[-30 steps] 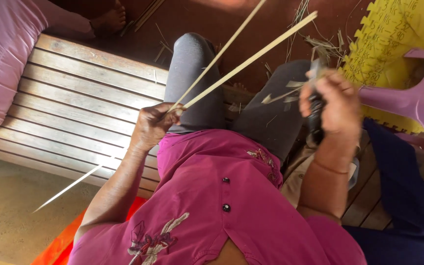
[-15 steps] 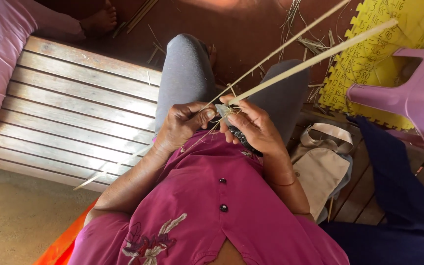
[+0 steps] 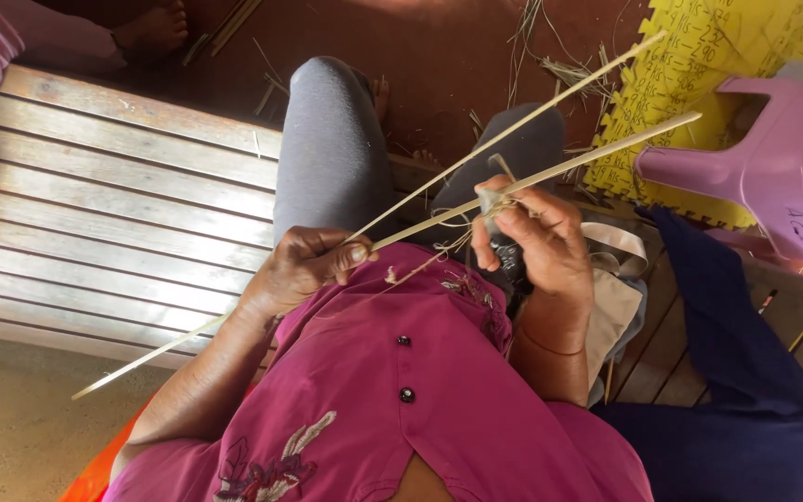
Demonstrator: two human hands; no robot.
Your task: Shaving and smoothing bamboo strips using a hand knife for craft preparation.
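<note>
On a slatted bench: left hand (image 3: 304, 270) pinching two bamboo strips (image 3: 550, 139); right hand (image 3: 536, 237) closed on blade (image 3: 493, 197), paring. Steady draw next, probably.

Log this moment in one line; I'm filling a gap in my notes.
left hand: pinches pale strips | right hand: blade on strip | seat: slatted bench

bamboo strips (image 3: 550, 177) | two, thin, pale, long | slanting up-right across lap | ends spreading apart
</note>
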